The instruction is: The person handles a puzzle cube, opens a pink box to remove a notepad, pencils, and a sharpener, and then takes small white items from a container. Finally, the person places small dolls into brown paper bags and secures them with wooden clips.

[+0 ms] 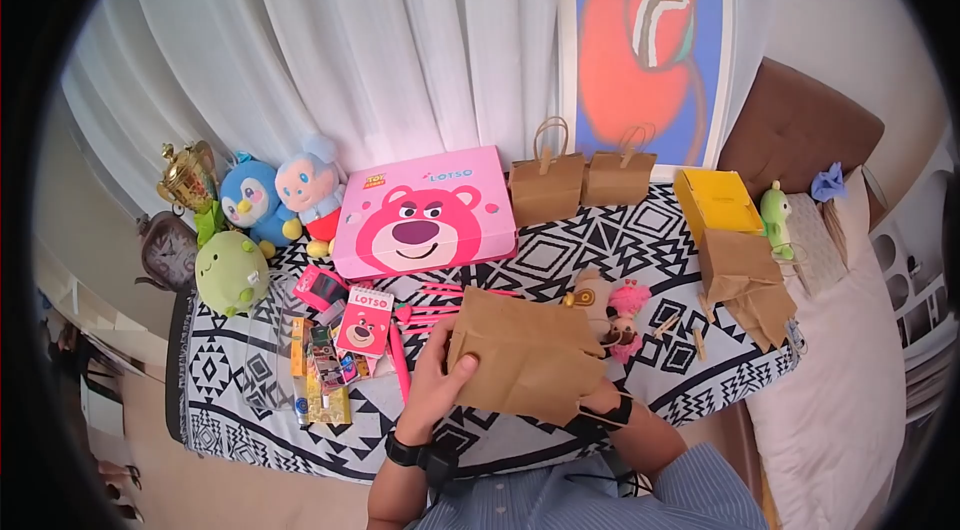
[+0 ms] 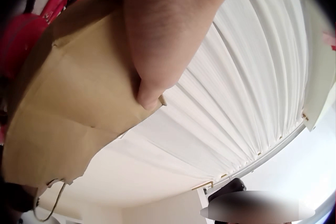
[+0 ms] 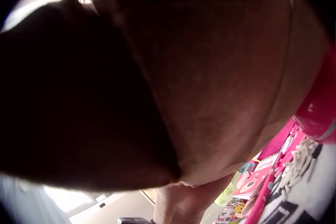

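A brown paper bag (image 1: 525, 355) is held tilted above the patterned cloth, its handle side toward the lower right. My left hand (image 1: 440, 375) grips its left end, thumb on the upper face; the left wrist view shows this hand (image 2: 163, 29) pressed along the bag (image 2: 79, 87). At the other end, my right hand (image 1: 603, 400) reaches to the bag's mouth, its fingers hidden by the paper. Brown paper (image 3: 226, 77) and a dark hollow fill most of the right wrist view, where those fingers cannot be made out.
A pink bear box (image 1: 425, 220) stands behind, with plush toys (image 1: 232, 273) to its left and two paper bags (image 1: 547, 188) to its right. Pink stationery and a notepad (image 1: 365, 323) lie left of the held bag. Small dolls (image 1: 627, 320), a yellow box (image 1: 718, 200) and a crumpled bag (image 1: 745, 280) are right.
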The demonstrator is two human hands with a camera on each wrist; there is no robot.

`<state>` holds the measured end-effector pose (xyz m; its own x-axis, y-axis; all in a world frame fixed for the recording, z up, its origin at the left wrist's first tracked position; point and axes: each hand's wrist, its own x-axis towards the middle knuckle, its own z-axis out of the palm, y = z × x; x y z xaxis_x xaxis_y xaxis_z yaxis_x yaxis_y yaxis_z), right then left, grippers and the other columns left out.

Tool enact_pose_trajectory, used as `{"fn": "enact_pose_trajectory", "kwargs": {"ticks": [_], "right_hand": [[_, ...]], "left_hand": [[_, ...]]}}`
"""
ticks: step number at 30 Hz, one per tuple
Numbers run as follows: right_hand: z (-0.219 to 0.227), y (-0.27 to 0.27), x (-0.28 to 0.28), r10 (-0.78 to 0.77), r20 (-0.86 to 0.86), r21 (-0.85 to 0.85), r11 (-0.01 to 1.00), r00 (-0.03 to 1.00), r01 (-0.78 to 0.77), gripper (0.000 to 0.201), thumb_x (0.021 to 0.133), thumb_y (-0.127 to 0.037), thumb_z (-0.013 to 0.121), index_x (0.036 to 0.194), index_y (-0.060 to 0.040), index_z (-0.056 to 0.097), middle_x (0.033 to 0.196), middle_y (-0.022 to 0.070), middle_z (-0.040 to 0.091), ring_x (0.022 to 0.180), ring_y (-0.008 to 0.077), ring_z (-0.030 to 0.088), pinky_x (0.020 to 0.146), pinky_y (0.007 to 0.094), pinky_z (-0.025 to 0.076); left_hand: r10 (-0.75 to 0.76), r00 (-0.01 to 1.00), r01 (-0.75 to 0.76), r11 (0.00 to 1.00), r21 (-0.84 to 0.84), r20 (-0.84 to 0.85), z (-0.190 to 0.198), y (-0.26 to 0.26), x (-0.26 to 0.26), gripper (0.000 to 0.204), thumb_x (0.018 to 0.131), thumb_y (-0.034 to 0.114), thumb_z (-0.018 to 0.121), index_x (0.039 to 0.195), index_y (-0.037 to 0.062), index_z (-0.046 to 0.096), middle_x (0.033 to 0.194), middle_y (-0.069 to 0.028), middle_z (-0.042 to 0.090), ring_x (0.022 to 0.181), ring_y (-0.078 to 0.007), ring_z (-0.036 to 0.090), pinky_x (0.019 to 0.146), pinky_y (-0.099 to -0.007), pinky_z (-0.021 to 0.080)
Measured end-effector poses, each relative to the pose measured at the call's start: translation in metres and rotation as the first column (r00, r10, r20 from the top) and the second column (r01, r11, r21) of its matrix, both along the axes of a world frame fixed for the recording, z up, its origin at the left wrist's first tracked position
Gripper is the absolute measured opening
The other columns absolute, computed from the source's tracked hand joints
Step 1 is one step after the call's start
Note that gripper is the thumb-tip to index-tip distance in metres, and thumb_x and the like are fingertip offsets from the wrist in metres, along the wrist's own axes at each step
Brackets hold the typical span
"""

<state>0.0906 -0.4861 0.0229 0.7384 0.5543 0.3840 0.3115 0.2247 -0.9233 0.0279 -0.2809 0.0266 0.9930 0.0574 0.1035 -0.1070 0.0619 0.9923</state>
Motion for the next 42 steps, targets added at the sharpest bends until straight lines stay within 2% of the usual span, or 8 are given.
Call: {"fn": "enact_pose_trajectory", "kwargs": {"ticks": [9, 11, 16, 20, 27, 30, 35, 42], "right_hand": [[0.002, 0.009, -0.004, 0.094, -0.12, 0.147, 0.986, 0.988, -0.076, 0.061, 0.073, -0.01, 0.07, 0.128, -0.0001, 0.047, 0.12, 0.0137, 0.057, 0.11, 0.0207, 0.055, 0.093, 0.0319, 0.044], [0.03, 0.001, 0.001, -0.066, 0.17, -0.397, 0.908, 0.983, 0.13, 0.074, 0.068, -0.015, 0.077, 0.131, -0.0006, 0.043, 0.122, 0.0143, 0.055, 0.112, 0.0219, 0.055, 0.095, 0.0322, 0.043], [0.019, -0.05, 0.012, -0.272, 0.167, -0.286, 0.907, 0.948, 0.31, 0.071, 0.069, -0.017, 0.078, 0.13, 0.0001, 0.045, 0.117, 0.0118, 0.059, 0.103, 0.0206, 0.06, 0.089, 0.0324, 0.048], [0.022, -0.094, 0.011, -0.688, -0.018, -0.285, 0.699, 0.726, 0.656, 0.065, 0.075, -0.015, 0.073, 0.131, 0.0003, 0.043, 0.111, 0.0123, 0.061, 0.098, 0.0194, 0.062, 0.086, 0.0304, 0.05], [-0.001, -0.125, 0.012, -0.883, 0.089, -0.377, 0.398, 0.46, 0.836, 0.058, 0.083, -0.016, 0.067, 0.132, 0.0035, 0.042, 0.106, 0.0153, 0.063, 0.088, 0.0177, 0.064, 0.075, 0.0277, 0.051], [-0.017, -0.128, 0.019, -0.836, 0.248, -0.471, 0.337, 0.489, 0.815, 0.058, 0.083, -0.019, 0.068, 0.131, 0.0026, 0.044, 0.103, 0.0153, 0.064, 0.085, 0.0171, 0.064, 0.074, 0.0277, 0.051], [-0.035, -0.132, 0.034, -0.693, 0.46, -0.461, 0.348, 0.555, 0.816, 0.048, 0.085, -0.015, 0.063, 0.127, 0.0026, 0.049, 0.117, 0.0208, 0.057, 0.111, 0.0379, 0.051, 0.096, 0.0397, 0.041], [0.006, -0.111, 0.022, -0.67, 0.629, -0.235, 0.319, 0.394, 0.918, 0.037, 0.078, -0.012, 0.07, 0.112, 0.0015, 0.06, 0.113, 0.0179, 0.058, 0.106, 0.0359, 0.052, 0.094, 0.0401, 0.042]], "left_hand": [[0.238, 0.971, -0.238, 0.97, -0.056, -0.011, 0.006, 0.032, -0.014, 0.078, 0.082, 0.057, 0.064, 0.13, -0.0015, 0.046, 0.119, -0.0095, 0.057, 0.109, -0.0171, 0.053, 0.093, -0.0298, 0.04], [0.299, 0.954, -0.296, 0.951, -0.089, 0.024, 0.002, 0.042, -0.016, 0.076, 0.084, 0.055, 0.061, 0.131, -0.0015, 0.044, 0.121, -0.0099, 0.055, 0.111, -0.0175, 0.052, 0.094, -0.0304, 0.04], [0.559, 0.826, -0.534, 0.727, -0.432, -0.079, -0.001, 0.062, -0.011, 0.057, 0.096, 0.047, 0.047, 0.137, 0.0074, 0.04, 0.128, -0.0068, 0.053, 0.115, -0.0196, 0.054, 0.095, -0.0335, 0.045], [0.562, 0.812, -0.547, 0.639, -0.541, -0.156, 0.002, 0.065, -0.006, 0.055, 0.096, 0.046, 0.047, 0.136, 0.0098, 0.041, 0.128, -0.0066, 0.053, 0.113, -0.0197, 0.055, 0.092, -0.0355, 0.047], [0.506, 0.846, -0.501, 0.64, -0.583, -0.171, -0.004, 0.06, 0.008, 0.054, 0.096, 0.046, 0.048, 0.136, 0.0106, 0.041, 0.129, -0.005, 0.053, 0.114, -0.0196, 0.054, 0.094, -0.0357, 0.045], [0.487, 0.858, -0.483, 0.659, -0.577, -0.161, -0.006, 0.053, 0.009, 0.054, 0.096, 0.045, 0.048, 0.136, 0.0096, 0.041, 0.129, -0.0052, 0.053, 0.114, -0.0194, 0.054, 0.096, -0.0355, 0.044], [0.448, 0.878, -0.458, 0.685, -0.566, -0.167, 0.004, 0.037, 0.008, 0.052, 0.097, 0.044, 0.047, 0.135, 0.0084, 0.042, 0.128, -0.0061, 0.053, 0.113, -0.0199, 0.055, 0.094, -0.0353, 0.045], [0.273, 0.95, -0.311, 0.764, -0.566, -0.154, -0.009, 0.016, 0.012, 0.055, 0.098, 0.04, 0.047, 0.139, 0.0053, 0.035, 0.133, -0.0092, 0.049, 0.118, -0.0217, 0.052, 0.098, -0.0365, 0.043]]}}
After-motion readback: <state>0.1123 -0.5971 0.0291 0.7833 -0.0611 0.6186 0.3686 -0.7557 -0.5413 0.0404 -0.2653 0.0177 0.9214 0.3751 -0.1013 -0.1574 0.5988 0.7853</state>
